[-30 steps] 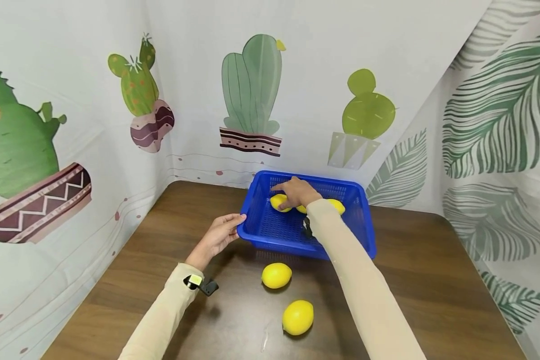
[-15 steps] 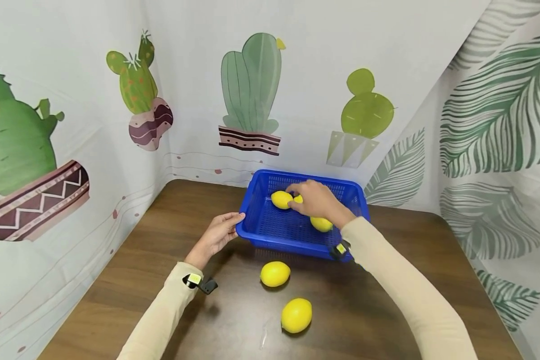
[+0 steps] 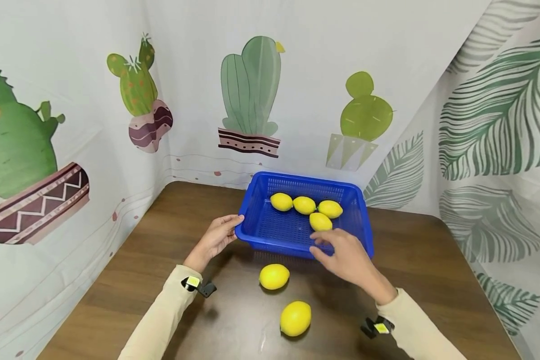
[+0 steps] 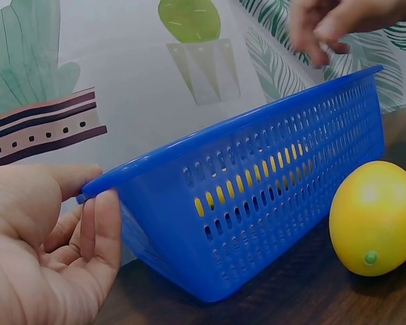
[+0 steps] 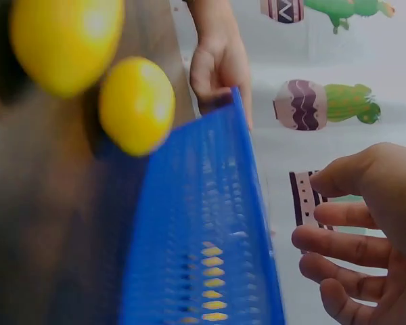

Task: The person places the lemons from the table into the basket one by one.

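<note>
A blue plastic basket with slotted walls stands on the table, several lemons lying inside it toward the back and right. My left hand pinches the basket's left rim between thumb and fingers, as the left wrist view also shows. Over the basket's front rim hovers my right hand, holding nothing, its fingers apart and loosely bent. Two more lemons are on the table in front: one lemon close to the basket, the other lemon nearer to me.
The brown wooden table carries everything. Behind it hangs a white cloth printed with cacti and leaves. A small black camera is strapped to my right wrist, with a similar camera on the left.
My right hand has drawn back from among the lemons in the basket, toward me and to the right, leaving them lying there. My left hand stays on the rim.
</note>
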`<action>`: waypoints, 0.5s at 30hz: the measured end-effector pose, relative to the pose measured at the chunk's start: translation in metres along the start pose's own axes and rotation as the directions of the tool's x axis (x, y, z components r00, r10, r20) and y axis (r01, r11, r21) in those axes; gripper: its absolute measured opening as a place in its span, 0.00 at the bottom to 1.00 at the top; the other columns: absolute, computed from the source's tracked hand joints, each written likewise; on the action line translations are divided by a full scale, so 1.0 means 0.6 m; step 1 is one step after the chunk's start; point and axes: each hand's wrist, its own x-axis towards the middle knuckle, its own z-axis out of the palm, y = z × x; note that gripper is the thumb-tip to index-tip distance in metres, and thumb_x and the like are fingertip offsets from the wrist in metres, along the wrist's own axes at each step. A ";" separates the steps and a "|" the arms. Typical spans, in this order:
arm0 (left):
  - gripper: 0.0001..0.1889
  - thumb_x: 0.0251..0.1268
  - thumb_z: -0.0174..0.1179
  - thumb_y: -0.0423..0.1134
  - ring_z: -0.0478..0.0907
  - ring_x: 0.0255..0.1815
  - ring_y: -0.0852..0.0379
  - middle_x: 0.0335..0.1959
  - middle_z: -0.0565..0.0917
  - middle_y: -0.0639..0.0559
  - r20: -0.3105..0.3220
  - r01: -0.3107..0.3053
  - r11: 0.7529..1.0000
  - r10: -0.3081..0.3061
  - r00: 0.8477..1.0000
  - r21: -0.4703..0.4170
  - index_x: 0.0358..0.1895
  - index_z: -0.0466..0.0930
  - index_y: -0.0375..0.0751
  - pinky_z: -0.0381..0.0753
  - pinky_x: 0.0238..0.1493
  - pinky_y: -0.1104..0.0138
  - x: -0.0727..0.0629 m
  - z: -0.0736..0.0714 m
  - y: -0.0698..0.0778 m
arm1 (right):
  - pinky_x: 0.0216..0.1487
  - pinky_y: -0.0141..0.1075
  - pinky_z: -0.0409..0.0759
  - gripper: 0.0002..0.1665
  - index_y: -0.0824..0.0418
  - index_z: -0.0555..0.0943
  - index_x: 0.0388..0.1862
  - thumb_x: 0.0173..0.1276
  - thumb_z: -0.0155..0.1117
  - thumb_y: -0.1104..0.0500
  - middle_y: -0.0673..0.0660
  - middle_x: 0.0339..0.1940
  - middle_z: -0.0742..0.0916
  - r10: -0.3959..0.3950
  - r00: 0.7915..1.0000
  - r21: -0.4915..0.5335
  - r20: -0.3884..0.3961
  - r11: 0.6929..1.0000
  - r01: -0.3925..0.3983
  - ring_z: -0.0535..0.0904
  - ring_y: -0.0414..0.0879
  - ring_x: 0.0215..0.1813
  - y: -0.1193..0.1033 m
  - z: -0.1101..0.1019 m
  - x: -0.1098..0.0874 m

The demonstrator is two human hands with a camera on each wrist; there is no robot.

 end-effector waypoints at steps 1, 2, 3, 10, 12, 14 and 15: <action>0.07 0.76 0.61 0.38 0.76 0.25 0.65 0.28 0.82 0.56 0.001 -0.003 1.000 0.003 1.000 -0.003 0.45 0.79 0.37 0.76 0.30 0.75 0.001 0.000 0.000 | 0.43 0.43 0.82 0.17 0.56 0.88 0.50 0.65 0.76 0.52 0.49 0.41 0.90 0.008 1.000 0.002 -0.009 1.000 -0.008 0.84 0.44 0.42 -0.002 0.002 -0.012; 0.06 0.76 0.61 0.38 0.76 0.25 0.65 0.27 0.82 0.56 0.002 -0.005 1.000 0.005 1.000 -0.006 0.45 0.79 0.38 0.77 0.30 0.74 0.001 0.000 0.001 | 0.43 0.42 0.82 0.18 0.55 0.88 0.50 0.64 0.76 0.51 0.48 0.41 0.90 0.015 1.000 0.004 -0.014 1.000 -0.014 0.84 0.42 0.42 -0.004 0.004 -0.023; 0.06 0.76 0.61 0.38 0.76 0.25 0.65 0.27 0.82 0.56 0.002 -0.005 1.000 0.005 1.000 -0.009 0.44 0.79 0.38 0.76 0.30 0.74 0.002 0.000 0.001 | 0.42 0.41 0.82 0.18 0.54 0.88 0.49 0.63 0.77 0.50 0.47 0.41 0.90 0.020 1.000 0.006 -0.020 1.000 -0.020 0.84 0.42 0.42 -0.006 0.007 -0.034; 0.06 0.76 0.61 0.38 0.76 0.25 0.64 0.28 0.82 0.56 0.007 0.003 1.000 -0.003 1.000 -0.010 0.44 0.79 0.39 0.77 0.31 0.74 0.003 0.000 0.000 | 0.40 0.35 0.81 0.19 0.50 0.88 0.47 0.59 0.79 0.46 0.40 0.39 0.88 0.033 0.999 0.004 -0.017 0.999 -0.033 0.82 0.40 0.41 -0.021 0.036 -0.095; 0.06 0.76 0.60 0.38 0.77 0.26 0.64 0.28 0.82 0.56 0.008 0.004 1.000 -0.004 1.000 -0.012 0.44 0.79 0.39 0.76 0.31 0.74 0.002 0.000 0.000 | 0.40 0.35 0.82 0.19 0.49 0.88 0.47 0.59 0.79 0.45 0.40 0.41 0.89 0.039 0.999 0.011 0.005 0.999 -0.039 0.82 0.40 0.42 -0.025 0.044 -0.109; 0.05 0.76 0.60 0.38 0.77 0.26 0.64 0.28 0.83 0.56 0.005 0.005 1.000 -0.004 1.000 -0.018 0.44 0.79 0.39 0.76 0.31 0.74 0.002 0.000 -0.001 | 0.41 0.36 0.82 0.20 0.48 0.88 0.48 0.59 0.79 0.43 0.40 0.44 0.89 0.049 0.998 0.022 0.029 0.999 -0.050 0.83 0.40 0.43 -0.029 0.053 -0.121; 0.05 0.76 0.60 0.38 0.77 0.26 0.64 0.28 0.83 0.56 0.002 0.005 1.000 -0.005 1.000 -0.022 0.43 0.79 0.40 0.76 0.31 0.74 0.002 0.000 -0.002 | 0.41 0.36 0.83 0.21 0.48 0.88 0.48 0.59 0.79 0.42 0.41 0.45 0.89 0.055 0.998 0.027 0.040 0.998 -0.056 0.83 0.40 0.43 -0.031 0.057 -0.126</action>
